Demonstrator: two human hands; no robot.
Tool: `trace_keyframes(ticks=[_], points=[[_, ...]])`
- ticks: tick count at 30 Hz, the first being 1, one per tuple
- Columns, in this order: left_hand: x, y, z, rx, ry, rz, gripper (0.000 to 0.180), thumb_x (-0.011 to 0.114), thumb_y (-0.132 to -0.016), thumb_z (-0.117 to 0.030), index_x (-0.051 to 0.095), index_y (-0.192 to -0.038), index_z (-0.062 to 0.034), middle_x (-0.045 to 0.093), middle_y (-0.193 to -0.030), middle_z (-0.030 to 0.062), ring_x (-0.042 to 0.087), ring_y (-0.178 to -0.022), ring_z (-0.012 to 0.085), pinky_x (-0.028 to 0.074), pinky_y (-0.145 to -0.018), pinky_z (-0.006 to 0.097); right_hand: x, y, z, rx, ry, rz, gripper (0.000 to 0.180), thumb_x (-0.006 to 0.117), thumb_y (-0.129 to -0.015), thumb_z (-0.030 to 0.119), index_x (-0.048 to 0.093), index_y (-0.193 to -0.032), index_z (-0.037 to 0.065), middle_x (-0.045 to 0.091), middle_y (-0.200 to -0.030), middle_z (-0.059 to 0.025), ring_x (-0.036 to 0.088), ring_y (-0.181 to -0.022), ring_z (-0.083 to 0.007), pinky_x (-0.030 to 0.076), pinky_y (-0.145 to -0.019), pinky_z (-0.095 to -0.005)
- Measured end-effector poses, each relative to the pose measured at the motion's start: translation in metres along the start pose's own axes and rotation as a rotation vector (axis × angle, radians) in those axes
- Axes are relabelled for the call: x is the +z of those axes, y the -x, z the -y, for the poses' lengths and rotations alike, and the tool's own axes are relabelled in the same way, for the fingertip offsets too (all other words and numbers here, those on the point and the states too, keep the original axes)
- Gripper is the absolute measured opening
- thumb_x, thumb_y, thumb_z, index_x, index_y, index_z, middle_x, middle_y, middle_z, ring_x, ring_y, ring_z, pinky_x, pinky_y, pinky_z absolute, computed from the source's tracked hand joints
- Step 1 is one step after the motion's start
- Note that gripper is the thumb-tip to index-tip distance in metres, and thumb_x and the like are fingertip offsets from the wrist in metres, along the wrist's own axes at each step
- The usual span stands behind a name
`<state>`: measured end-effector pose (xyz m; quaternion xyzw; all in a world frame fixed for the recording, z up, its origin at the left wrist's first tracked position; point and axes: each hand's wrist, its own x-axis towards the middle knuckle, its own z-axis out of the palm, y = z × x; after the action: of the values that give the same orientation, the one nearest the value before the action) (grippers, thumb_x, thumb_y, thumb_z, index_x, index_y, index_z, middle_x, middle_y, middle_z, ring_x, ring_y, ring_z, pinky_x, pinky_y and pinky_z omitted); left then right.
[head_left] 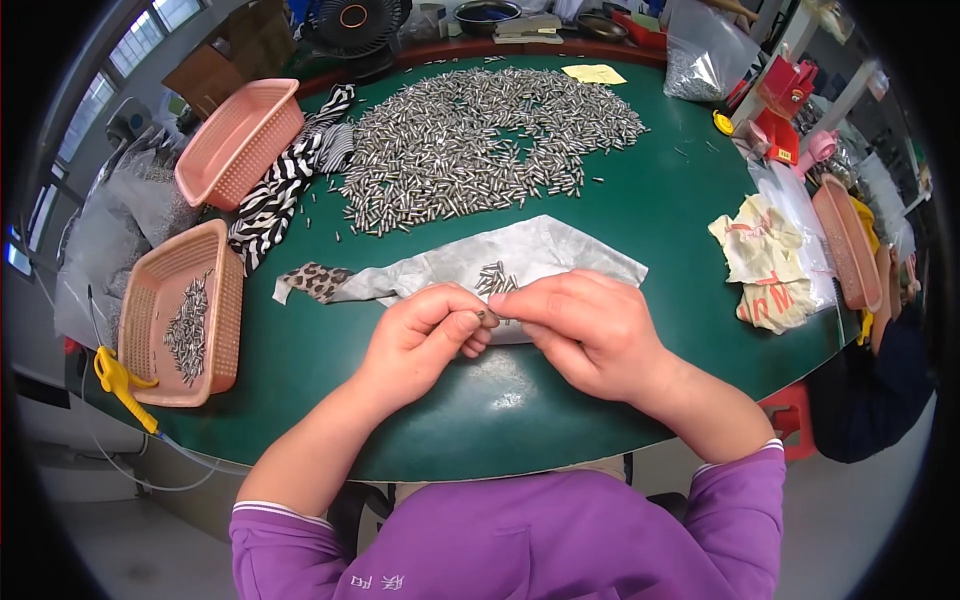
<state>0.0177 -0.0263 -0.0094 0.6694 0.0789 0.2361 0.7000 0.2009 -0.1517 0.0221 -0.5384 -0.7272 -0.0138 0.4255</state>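
Head view: you have both hands together over the near middle of the green worktop (690,200). Your left hand (422,338) is curled, its thumb and forefinger pinched on a small dark piece (481,315); most of that piece is hidden, so its exact form cannot be confirmed. Your right hand (602,335) brings its fingertips up to the same spot; whether they also grip the piece, you cannot tell from this view.

Progress, as judged from the layout: handling is under way and appears far from complete. The large pile (430,160) of metal parts covers the far middle of the worktop. A small cluster (494,278) lies on the pale grey cloth (435,275), just beyond your fingers. A modest batch (188,335) sits inside the near pink basket (229,335) at the left. Which of these groups is finished cannot be verified.

Part appearance: the loose parts are short, slim and rod-like, silver-grey with bright highlights and darker shading. They lie at random angles, with a few strays at the pile's edge. End details are too small to read.
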Motion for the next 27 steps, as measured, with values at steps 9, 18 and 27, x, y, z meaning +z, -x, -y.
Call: trace_keyframes(ticks=[9, 18, 27], points=[[-0.0005, -0.0012, 0.0016, 0.037, -0.052, 0.012, 0.014, 0.05, -0.1, -0.008, 0.061, -0.101, 0.0022, 0.059, -0.092, 0.0062, 0.058, -0.076, 0.0105, 0.051, -0.07, 0.025, 0.0013, 0.0005, -0.0006, -0.008, -0.005, 0.008, 0.032, 0.068, -0.079, 0.007, 0.069, -0.109, 0.015, 0.066, -0.088, -0.0027, 0.066, -0.078, -0.0211, 0.053, -0.067, -0.0319], [0.0, -0.0001, 0.0017, 0.015, -0.052, 0.006, 0.014, 0.05, -0.1, -0.008, 0.06, -0.1, 0.0019, 0.06, -0.092, 0.0057, 0.058, -0.076, 0.0102, 0.051, -0.069, 0.024, 0.0009, -0.0003, 0.0011, 0.003, -0.006, 0.009, 0.031, 0.068, -0.078, 0.007, 0.069, -0.108, 0.015, 0.067, -0.087, -0.0027, 0.066, -0.078, -0.0209, 0.053, -0.066, -0.032], [-0.0017, -0.001, -0.0005, 0.018, -0.11, 0.053, 0.015, 0.05, -0.1, -0.009, 0.061, -0.099, 0.0008, 0.06, -0.089, 0.0052, 0.058, -0.075, 0.0104, 0.05, -0.069, 0.024, -0.0017, 0.0003, 0.0033, -0.02, 0.053, 0.048, 0.032, 0.068, -0.076, 0.008, 0.07, -0.107, 0.017, 0.065, -0.087, -0.0016, 0.064, -0.076, -0.0207, 0.052, -0.063, -0.0328]])
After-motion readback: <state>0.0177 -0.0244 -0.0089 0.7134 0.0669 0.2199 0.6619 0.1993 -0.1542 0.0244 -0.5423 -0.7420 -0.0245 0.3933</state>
